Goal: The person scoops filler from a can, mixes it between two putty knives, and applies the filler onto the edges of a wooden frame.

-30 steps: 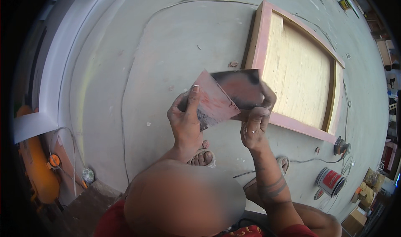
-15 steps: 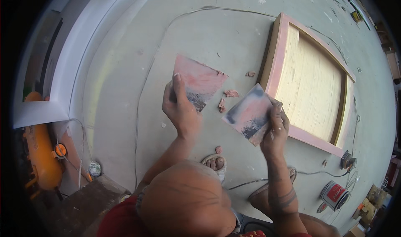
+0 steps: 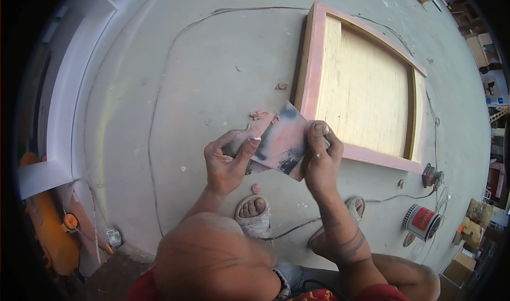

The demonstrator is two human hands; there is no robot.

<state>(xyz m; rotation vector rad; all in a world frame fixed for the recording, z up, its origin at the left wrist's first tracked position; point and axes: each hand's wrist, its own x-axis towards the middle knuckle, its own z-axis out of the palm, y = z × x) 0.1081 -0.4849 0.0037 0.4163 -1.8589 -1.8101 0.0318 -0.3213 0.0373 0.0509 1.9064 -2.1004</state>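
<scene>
My left hand (image 3: 226, 167) grips a flat putty spreader (image 3: 262, 127) smeared with pink filler, thumb on its face. My right hand (image 3: 323, 160) pinches a second flat spreader (image 3: 284, 139), streaked pink and dark grey, at its right corner. This second spreader overlaps the left one and covers much of it. A small pink lump of putty (image 3: 275, 119) sits at the upper edge where the two meet. Just right of my hands lies a pale wooden panel (image 3: 366, 88) with a raised frame, its border coated in pink filler.
Pink putty scraps (image 3: 281, 86) lie on the grey floor. A corded power tool (image 3: 432, 177) rests by the panel's near right corner. A red-labelled tin (image 3: 423, 222) stands at the lower right. An orange tank (image 3: 50, 226) and white furniture (image 3: 66, 99) are at left.
My hands have come together, bringing the two spreaders from apart to overlapping. The view has shifted, so the panel appears farther left.
</scene>
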